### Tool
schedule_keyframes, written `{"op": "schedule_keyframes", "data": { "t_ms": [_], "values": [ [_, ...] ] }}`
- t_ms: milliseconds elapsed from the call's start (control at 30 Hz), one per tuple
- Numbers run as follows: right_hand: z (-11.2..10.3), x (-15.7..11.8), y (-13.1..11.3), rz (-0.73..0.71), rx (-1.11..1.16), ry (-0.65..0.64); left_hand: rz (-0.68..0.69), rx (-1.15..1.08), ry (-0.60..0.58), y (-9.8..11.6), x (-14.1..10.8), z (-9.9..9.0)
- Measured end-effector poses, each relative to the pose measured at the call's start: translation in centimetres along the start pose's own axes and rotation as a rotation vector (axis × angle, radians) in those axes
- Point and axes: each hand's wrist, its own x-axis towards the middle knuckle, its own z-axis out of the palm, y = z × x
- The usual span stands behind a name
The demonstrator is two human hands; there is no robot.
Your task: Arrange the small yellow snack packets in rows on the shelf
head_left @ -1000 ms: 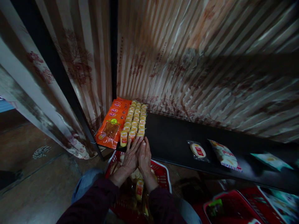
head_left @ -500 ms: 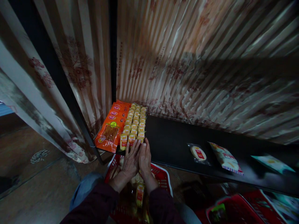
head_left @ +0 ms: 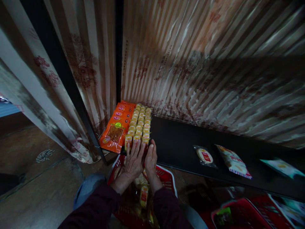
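Note:
Rows of small yellow wrapped snack packs (head_left: 140, 122) stand on the black shelf (head_left: 171, 136), beside orange snack bags (head_left: 116, 128). My left hand (head_left: 134, 160) lies with its fingers stretched flat against the front packs of the rows. Close beside it, my right hand (head_left: 150, 159) is upright at the right front corner of the rows, fingers straight. Both hands hide part of the front packs. Below my forearms sits a red basket (head_left: 172, 181) holding more packs, among them a yellow pack with a red label (head_left: 144, 196).
Farther right on the shelf lie a round cake in clear wrap (head_left: 205, 156), a white-and-red bag (head_left: 233, 161) and a green-white packet (head_left: 282, 167). Another red basket (head_left: 240, 213) stands below at right. A black post (head_left: 64, 76) rises at left; patterned sheeting (head_left: 190, 70) hangs behind.
My hands have moved slightly apart, the right one shifting away from the left at the front of the rows. The view has shifted a little.

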Motion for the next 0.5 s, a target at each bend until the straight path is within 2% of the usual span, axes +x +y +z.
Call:
{"op": "schedule_keyframes", "data": {
  "t_ms": [233,300,500],
  "values": [
    [0.3,0.4,-0.3,-0.011,0.009,-0.015,-0.293,-0.068,0.158,-1.3,0.5,-1.0],
    [0.4,0.4,-0.6,-0.001,0.005,-0.016,-0.312,-0.088,0.161,-1.6,0.7,-0.9],
    [0.6,0.5,-0.3,0.006,-0.004,-0.043,-0.25,-0.085,0.116,-1.7,1.0,0.1]
  ]
}}
